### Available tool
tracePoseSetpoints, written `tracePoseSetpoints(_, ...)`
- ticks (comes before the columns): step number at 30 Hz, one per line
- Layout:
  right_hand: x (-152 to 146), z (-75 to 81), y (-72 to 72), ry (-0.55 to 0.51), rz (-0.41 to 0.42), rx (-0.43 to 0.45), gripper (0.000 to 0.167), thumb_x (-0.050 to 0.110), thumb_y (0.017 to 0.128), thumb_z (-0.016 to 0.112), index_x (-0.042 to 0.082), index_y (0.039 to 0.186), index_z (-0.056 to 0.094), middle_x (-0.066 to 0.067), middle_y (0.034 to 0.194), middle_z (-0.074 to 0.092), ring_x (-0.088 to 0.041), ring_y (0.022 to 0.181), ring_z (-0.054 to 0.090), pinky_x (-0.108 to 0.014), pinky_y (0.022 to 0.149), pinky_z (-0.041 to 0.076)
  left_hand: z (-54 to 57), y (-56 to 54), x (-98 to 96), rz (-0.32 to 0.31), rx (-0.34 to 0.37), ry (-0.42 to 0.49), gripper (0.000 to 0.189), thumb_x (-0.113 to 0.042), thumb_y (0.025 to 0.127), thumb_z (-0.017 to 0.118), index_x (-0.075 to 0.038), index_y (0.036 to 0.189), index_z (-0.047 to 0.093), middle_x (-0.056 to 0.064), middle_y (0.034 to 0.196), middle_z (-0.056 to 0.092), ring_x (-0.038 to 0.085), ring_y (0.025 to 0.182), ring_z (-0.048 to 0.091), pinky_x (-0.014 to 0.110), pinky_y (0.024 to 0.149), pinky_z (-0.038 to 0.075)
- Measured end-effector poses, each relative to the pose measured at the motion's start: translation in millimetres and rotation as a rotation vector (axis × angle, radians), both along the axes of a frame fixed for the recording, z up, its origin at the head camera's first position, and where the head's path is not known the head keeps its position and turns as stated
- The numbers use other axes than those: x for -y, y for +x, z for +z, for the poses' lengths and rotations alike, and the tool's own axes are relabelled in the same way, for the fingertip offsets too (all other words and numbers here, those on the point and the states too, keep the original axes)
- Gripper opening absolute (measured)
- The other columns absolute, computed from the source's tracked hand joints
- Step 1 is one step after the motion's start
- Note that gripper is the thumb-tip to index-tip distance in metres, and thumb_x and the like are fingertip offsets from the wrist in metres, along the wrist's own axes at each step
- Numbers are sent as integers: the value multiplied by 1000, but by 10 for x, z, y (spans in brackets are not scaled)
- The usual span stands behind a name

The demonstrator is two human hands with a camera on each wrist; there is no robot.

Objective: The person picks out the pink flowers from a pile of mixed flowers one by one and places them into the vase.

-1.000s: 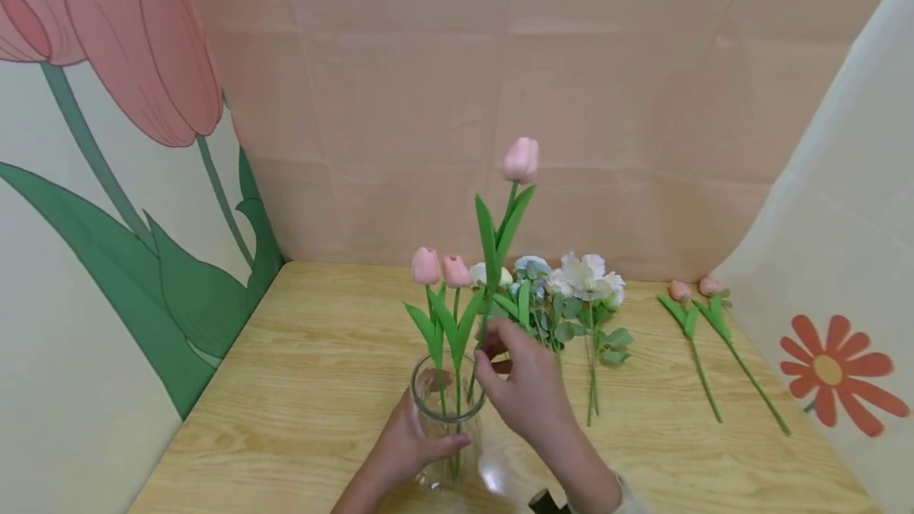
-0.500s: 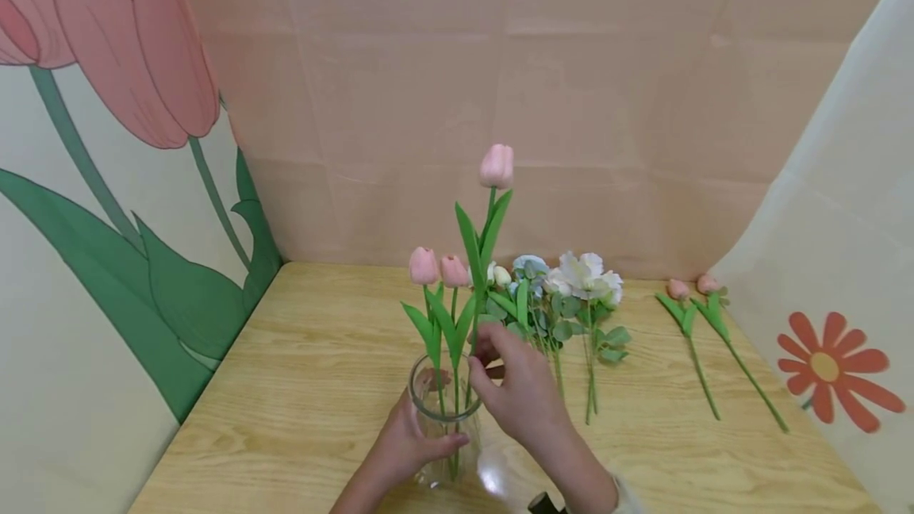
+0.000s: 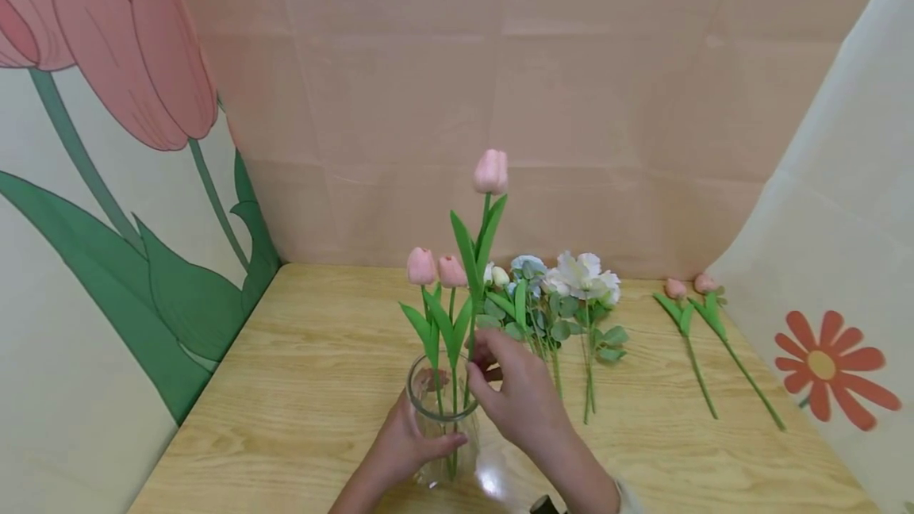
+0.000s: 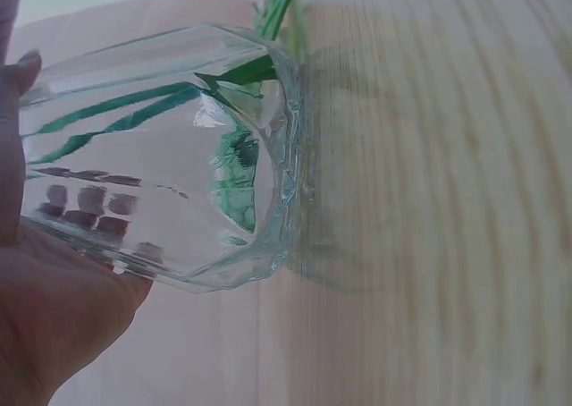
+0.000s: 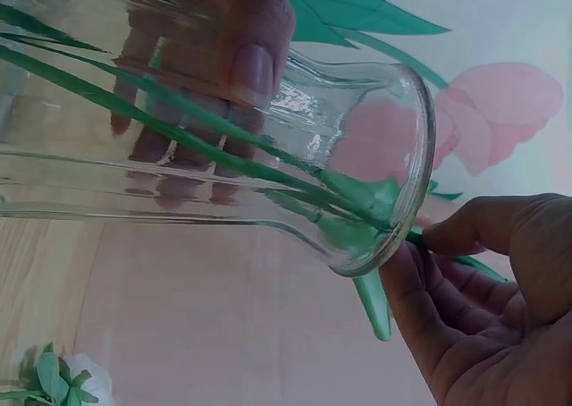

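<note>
My left hand (image 3: 403, 443) grips a clear glass vase (image 3: 466, 450) round its side, thumb across the front. Two pink tulips (image 3: 421, 266) stand in the vase, their green stems (image 5: 179, 111) running down inside the glass. At the rim, my right hand (image 3: 528, 399) pinches the stem of a third pink tulip (image 3: 491, 173), whose bloom rises well above the other two. The right wrist view shows thumb and fingers of that hand (image 5: 492, 290) meeting at the vase mouth. On the wooden table (image 4: 429, 209), the vase base shows in the left wrist view.
Behind my right hand lie white flowers (image 3: 585, 276) and a blue flower (image 3: 528, 266) with leafy stems. Farther right, two more pink tulips (image 3: 688, 331) lie on the table. A dark object (image 3: 544, 504) shows at the bottom edge. A pinkish cloth (image 3: 385, 101) hangs behind the table.
My right hand has moved slightly left, and the pinched tulip has swung left, more upright, its bloom a little lower. The left hand and the vase have stayed nearly still.
</note>
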State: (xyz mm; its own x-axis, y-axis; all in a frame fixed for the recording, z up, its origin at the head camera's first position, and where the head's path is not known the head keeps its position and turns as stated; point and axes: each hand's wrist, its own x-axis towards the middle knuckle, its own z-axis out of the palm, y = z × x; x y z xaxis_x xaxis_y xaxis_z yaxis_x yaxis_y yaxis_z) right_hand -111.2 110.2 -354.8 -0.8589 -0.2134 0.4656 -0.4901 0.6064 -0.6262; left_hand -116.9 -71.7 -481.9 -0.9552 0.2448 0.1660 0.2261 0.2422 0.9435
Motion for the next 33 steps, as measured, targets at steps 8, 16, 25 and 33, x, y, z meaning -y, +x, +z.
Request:
tracePoseSetpoints(8,-35,-42,33,131,-28,-181,28,-2,80,79,11,101,67,8,81,62,-7,73,61,-22,66,57,-10,-1,-3,6,10,3,92,-35,72,91,-23,148,41,4,144,54,34,135,49,67,110,36)
tracePoseSetpoints(16,-86,-138,41,148,-61,-235,31,2,79,82,11,105,68,11,81,61,-6,74,60,-21,67,56,2,0,-6,14,23,-7,96,-32,73,91,-12,150,39,8,146,53,40,135,48,69,108,35)
tracePoseSetpoints(25,-104,-172,42,123,-73,-219,29,4,80,82,10,104,68,7,83,66,-7,75,64,-22,68,58,16,12,-5,17,30,-19,95,-32,74,91,-14,151,38,10,147,53,42,136,47,70,108,36)
tracePoseSetpoints(33,-112,-172,40,128,-97,-195,28,7,81,83,13,104,68,6,85,68,-7,77,66,-27,69,59,3,6,3,11,15,-15,95,-34,73,91,-14,151,38,10,145,54,39,135,48,68,109,37)
